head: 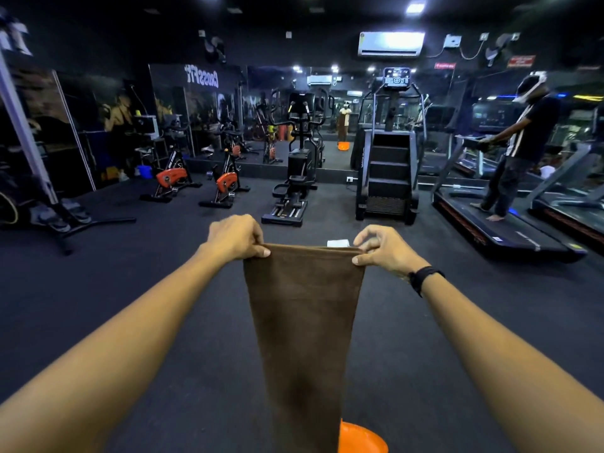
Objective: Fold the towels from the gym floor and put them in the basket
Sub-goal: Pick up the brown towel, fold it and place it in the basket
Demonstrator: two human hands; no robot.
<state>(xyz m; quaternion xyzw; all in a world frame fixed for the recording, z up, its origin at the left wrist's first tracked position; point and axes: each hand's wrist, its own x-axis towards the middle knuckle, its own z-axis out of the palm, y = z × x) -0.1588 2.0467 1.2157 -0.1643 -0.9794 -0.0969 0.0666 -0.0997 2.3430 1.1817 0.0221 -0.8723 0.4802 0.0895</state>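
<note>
- A brown towel (302, 322) is held up at arm's length, hanging straight down in a long narrow strip above the dark gym floor (130, 289).
- Its top left corner is pinched by the left hand (237, 238), fingers curled over the edge.
- Its top right corner is pinched between thumb and forefinger of the right hand (380, 250), the other fingers loosely raised; a dark band (423, 277) is worn on that wrist.
- A small white tag (338, 242) is seen just behind the top edge.
- An orange basket (362, 438) is partly seen at the bottom edge, just beside the towel's lower end.
- The step in hand is judged to be the folding itself: the towel appears already doubled lengthwise, with a crosswise fold not yet made.
- For the next move, the top edge would probably have to be brought down to the bottom end, corners kept matched, before the towel is lowered into the basket.
</note>
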